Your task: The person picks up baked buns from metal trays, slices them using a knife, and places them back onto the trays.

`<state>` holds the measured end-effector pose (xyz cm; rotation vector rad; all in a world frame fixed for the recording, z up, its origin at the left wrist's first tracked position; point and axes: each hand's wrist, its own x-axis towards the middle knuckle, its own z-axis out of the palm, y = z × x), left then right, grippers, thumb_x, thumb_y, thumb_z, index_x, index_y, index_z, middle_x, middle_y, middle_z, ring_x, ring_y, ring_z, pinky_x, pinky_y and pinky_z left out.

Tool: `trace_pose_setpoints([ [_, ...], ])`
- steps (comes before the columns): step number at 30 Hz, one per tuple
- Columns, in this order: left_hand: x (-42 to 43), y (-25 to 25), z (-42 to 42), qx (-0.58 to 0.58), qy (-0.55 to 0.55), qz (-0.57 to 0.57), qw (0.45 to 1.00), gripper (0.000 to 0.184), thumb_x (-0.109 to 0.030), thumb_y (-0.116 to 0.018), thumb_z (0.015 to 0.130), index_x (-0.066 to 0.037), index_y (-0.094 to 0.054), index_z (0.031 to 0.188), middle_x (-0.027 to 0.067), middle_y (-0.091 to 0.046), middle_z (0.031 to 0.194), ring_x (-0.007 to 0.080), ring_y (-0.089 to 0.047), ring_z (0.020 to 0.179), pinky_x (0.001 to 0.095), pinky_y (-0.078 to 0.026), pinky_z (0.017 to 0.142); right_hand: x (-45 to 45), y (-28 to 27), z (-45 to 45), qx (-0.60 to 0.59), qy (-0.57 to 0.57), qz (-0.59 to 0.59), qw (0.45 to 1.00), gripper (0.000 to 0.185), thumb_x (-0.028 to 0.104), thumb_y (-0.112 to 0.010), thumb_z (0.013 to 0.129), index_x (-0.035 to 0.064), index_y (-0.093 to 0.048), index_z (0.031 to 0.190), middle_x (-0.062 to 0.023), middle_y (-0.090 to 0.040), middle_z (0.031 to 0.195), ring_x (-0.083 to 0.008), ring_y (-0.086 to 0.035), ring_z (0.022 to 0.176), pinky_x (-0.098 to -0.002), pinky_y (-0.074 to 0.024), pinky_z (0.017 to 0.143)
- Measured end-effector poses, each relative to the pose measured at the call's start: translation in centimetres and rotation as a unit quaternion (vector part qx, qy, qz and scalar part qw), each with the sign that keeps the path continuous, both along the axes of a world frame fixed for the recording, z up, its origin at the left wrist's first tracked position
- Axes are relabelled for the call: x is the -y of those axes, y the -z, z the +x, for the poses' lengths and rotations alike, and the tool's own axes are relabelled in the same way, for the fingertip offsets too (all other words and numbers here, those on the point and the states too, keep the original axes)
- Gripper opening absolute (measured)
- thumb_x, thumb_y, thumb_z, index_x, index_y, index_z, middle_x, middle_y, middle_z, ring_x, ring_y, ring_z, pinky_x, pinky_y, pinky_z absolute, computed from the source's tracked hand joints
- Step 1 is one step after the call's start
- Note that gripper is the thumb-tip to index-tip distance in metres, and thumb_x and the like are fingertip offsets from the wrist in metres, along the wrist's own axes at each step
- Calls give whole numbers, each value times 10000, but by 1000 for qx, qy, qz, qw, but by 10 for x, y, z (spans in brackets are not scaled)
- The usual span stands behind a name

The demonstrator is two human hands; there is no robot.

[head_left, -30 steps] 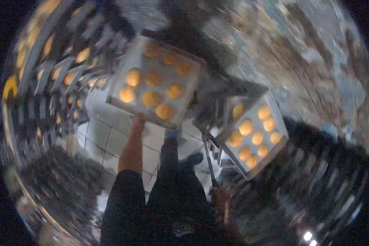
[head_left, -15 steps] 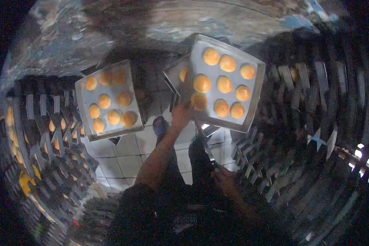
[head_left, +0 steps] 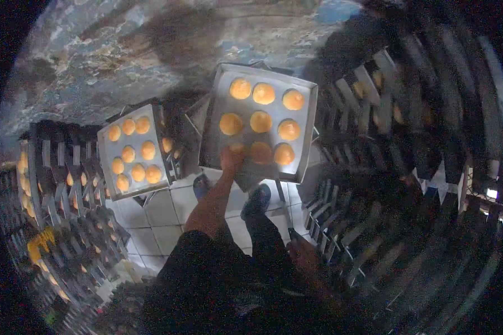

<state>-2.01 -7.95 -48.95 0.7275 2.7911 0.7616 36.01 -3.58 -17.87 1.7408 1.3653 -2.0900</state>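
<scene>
A metal tray (head_left: pixel 314 134) of round golden buns sits on top of a stack in front of me. My left hand (head_left: pixel 232 160) reaches over its near rim, its fingers at a bun (head_left: pixel 236 148) in the near left corner. Dimness and blur hide whether those fingers are closed on the bun or only touch it. Low on the right, my right hand (head_left: pixel 304 252) is wrapped round the dark handle of a long thin tool (head_left: pixel 288 207). Its narrow shaft points up towards the tray; its exact kind is unclear.
To the left stands another stack topped by a tray of buns (head_left: pixel 103 162). Racks of trays, some with buns, line the left (head_left: pixel 61 184) and right (head_left: pixel 369 100). White floor tiles (head_left: pixel 165 226) and my feet (head_left: pixel 257 198) show between. A mottled wall (head_left: pixel 123 61) rises behind.
My view has swung, so the nearer tray appears further left. My left hand has gone from beside the tray's near left corner to over its rim at a bun. The right hand keeps the tool.
</scene>
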Motion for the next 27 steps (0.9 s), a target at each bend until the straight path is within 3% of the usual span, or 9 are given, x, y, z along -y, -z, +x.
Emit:
trace_pose_setpoints([
  [2, -8, -16, 8, 191, -135, 44, 971, 373, -385, -660, 925, -26, -674, 1025, 147, -703, 1014, 282, -702, 892, 452, -563, 763, -16, -17, -20, -70, -353, 454, 815, 312, 337, -574, 1020, 41, -645, 1090, -17, -623, 896, -86, -533, 681, -250, -425, 579],
  [3, -3, -59, 1, 231, -2, 142, 963, 388, -379, -674, 926, -27, -643, 1085, 138, -687, 1081, 278, -685, 955, 445, -552, 833, -22, -29, -29, -81, -424, 596, 677, 326, 351, -568, 1026, 42, -645, 1093, -7, -614, 871, -66, -516, 662, -231, -406, 556],
  [4, 2, -108, -4, 237, 66, 187, 951, 400, -376, -681, 926, -28, -628, 1114, 134, -679, 1115, 277, -677, 987, 441, -546, 868, -23, -39, -37, -79, -268, 345, 896, 325, 339, -575, 1022, 32, -647, 1102, 0, -613, 832, -58, -508, 636, -229, -395, 538],
  [5, 6, -163, -10, 248, 133, 232, 931, 415, -374, -687, 927, -28, -613, 1144, 130, -670, 1149, 275, -668, 1018, 437, -541, 903, -24, -51, -50, -73, -83, 44, 993, 325, 326, -582, 1019, 22, -649, 1111, 7, -612, 792, -50, -500, 610, -227, -384, 521],
  [7, -11, -267, -8, 519, -75, 552, 648, 499, -455, -634, 959, -19, -591, 1199, 113, -686, 1121, 267, -659, 1049, 430, -524, 952, -16, -109, -100, -116, -29, 61, 991, 324, 317, -579, 1020, 24, -653, 1135, 17, -607, 770, -41, -495, 603, -219, -381, 523],
  [8, -11, -285, -15, 508, -64, 556, 655, 499, -455, -634, 959, -19, -591, 1199, 113, -686, 1121, 267, -659, 1049, 430, -524, 952, -13, -134, -120, -144, 26, 70, 987, 325, 308, -577, 1021, 26, -657, 1160, 26, -602, 748, -32, -490, 596, -211, -378, 525],
  [10, -7, -313, -30, 667, -106, 638, 370, 569, -541, -597, 957, -31, -600, 1207, 86, -695, 1104, 248, -654, 1060, 412, -521, 956, -10, -152, -140, -181, -54, 98, 977, 333, 267, -575, 1023, 30, -641, 1248, 42, -599, 735, -38, -483, 583, -208, -379, 534],
  [11, -7, -325, -38, 659, -20, 667, 346, 602, -610, -556, 947, -68, -617, 1201, 64, -700, 1092, 228, -654, 1053, 398, -522, 939, 0, -149, -151, -228, -30, 130, 965, 350, 261, -570, 1026, 31, -623, 1283, 39, -603, 744, -38, -478, 579, -203, -371, 527],
  [27, 6, -497, -100, 644, 21, 624, 443, 540, -657, -572, 908, -125, -669, 914, 46, -680, 791, 194, -659, 668, 354, -550, 558, 120, -235, -211, -251, -2, 308, 918, 415, 204, -570, 1018, 43, -567, 1400, 5, -643, 833, -76, -576, 795, -248, -482, 736],
])
